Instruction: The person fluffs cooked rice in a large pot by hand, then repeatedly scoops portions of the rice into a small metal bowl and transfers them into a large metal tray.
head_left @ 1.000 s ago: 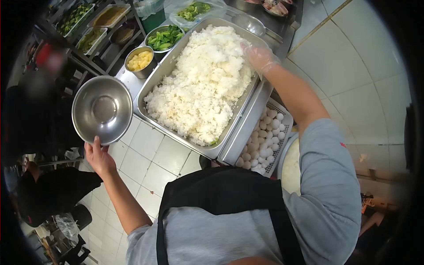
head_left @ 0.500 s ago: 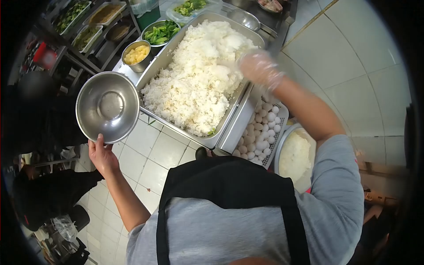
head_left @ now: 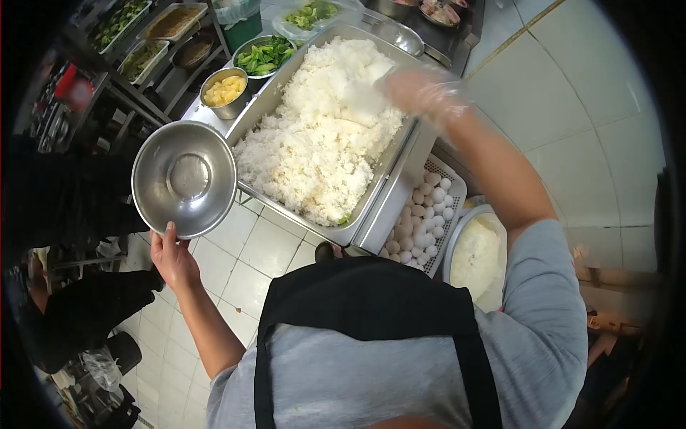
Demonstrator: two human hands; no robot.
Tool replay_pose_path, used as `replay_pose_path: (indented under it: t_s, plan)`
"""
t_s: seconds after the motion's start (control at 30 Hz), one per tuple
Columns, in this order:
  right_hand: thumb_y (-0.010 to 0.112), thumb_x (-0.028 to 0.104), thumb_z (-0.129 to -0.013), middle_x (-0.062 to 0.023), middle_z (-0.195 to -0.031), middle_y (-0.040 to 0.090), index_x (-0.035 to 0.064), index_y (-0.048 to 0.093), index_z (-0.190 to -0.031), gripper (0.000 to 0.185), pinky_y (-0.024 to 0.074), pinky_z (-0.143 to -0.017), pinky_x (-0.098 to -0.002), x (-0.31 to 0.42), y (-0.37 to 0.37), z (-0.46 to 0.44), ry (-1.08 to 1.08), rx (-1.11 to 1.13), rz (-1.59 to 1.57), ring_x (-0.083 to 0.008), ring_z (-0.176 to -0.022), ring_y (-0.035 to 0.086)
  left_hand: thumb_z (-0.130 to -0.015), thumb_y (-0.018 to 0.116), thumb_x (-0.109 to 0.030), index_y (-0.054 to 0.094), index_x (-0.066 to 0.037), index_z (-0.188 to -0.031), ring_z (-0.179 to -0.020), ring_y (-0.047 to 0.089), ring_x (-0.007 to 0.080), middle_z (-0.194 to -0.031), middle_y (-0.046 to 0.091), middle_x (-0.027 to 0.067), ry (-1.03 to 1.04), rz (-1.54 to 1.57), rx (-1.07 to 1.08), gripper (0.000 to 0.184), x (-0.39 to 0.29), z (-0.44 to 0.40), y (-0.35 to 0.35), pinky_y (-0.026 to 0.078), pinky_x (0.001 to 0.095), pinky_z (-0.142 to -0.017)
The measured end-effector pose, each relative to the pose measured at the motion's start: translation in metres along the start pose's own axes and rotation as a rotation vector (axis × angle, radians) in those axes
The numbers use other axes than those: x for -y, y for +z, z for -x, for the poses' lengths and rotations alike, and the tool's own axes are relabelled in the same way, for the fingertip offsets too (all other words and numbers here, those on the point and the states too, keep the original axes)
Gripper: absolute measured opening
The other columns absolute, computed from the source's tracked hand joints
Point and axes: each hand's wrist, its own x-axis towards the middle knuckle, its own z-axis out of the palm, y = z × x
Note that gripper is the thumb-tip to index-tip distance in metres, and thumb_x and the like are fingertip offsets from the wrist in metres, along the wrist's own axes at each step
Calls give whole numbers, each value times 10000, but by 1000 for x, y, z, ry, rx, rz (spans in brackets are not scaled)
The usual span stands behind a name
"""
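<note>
My left hand [head_left: 174,259] grips a steel mixing bowl [head_left: 161,161] by its near rim, thumb on the inside wall. The bowl's inside shows bare metal, and it is held beside the left corner of a deep steel tray [head_left: 286,202]. Cooked white rice [head_left: 314,150] is heaped in that tray. Over its far right side, my right hand [head_left: 414,93], in a clear plastic glove, is closed and blurred by motion. From it a whitish rice paddle [head_left: 366,99] reaches to the rice; its outline is smeared.
Left of the tray stand a tin of yellow chunks [head_left: 224,91] and a bowl of green vegetables [head_left: 264,56]. A basket of eggs [head_left: 421,222] and a tub with white contents [head_left: 475,254] are at right. Food trays sit on a rack [head_left: 153,100]; dark-clothed people are at left.
My right hand has moved slightly farther away over the rice, with the paddle. The bowl in my left hand has shifted a little to the right.
</note>
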Motion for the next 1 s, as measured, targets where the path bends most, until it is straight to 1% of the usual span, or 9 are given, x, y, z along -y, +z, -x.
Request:
replay_pose_path:
  t_s: [0.13,0.3,0.37,0.5,0.73,0.8,0.87,0.9,1.0]
  plan:
    - [406,169,-858,-178,-780,614,-27,587,-866,267,494,-618,-428,-7,49,-44,14,-149,-73,-276,-694,600,-835,536,-104,545,-24,-1007,-794,533,97,-920,549,17,-41,-24,-21,190,16,-1,-23,464,292,-721]
    - [429,104,-835,-161,-756,618,-24,582,-865,201,513,-608,-371,57,97,-99,-165,-221,280,-253,-696,625,-833,545,-102,554,-22,-984,-818,535,101,-910,536,12,-32,-20,-51,171,15,1,-21,464,284,-714]
    - [436,80,-822,-183,-778,617,-23,593,-885,198,514,-635,-386,51,51,-82,-162,-136,222,-281,-703,624,-834,545,-101,554,-20,-980,-830,537,105,-915,534,13,-14,-37,-54,167,10,0,-22,464,284,-718]
    - [452,87,-811,-186,-874,630,-9,632,-874,213,508,-696,-389,-25,-15,-40,36,-111,197,-300,-768,626,-841,538,-103,551,-15,-991,-851,541,110,-934,538,18,27,-44,-60,175,10,0,-27,461,285,-735]
    - [500,145,-774,-111,-841,649,81,656,-812,173,503,-626,-331,-72,84,-59,22,-347,266,-230,-799,632,-848,535,-108,536,0,-1041,-867,550,124,-957,569,55,11,8,25,220,8,6,-11,457,303,-759]
    - [433,80,-792,-193,-840,628,-14,616,-951,260,502,-638,-381,-95,48,-52,-48,-218,390,-316,-723,623,-850,535,-104,533,4,-1044,-872,553,130,-963,575,62,39,26,53,222,6,9,-7,456,307,-761]
    - [459,115,-797,-180,-851,627,-13,550,-1100,342,492,-614,-370,-103,-3,16,150,-375,108,-313,-712,619,-852,534,-99,531,7,-1050,-876,556,138,-974,580,69,65,42,91,224,3,12,1,456,309,-760]
    - [507,253,-784,-158,-1005,583,38,564,-1090,378,428,-783,-378,-103,-35,62,268,-284,53,-305,-897,555,-851,538,-88,527,12,-1058,-876,564,157,-985,585,86,64,38,66,231,5,10,2,464,318,-750]
    - [580,378,-753,-139,-1170,539,128,535,-1143,466,369,-948,-370,-187,3,177,364,-433,22,-291,-1079,505,-838,558,-83,532,17,-1040,-836,580,178,-973,589,104,104,30,171,226,-2,24,22,482,311,-708]
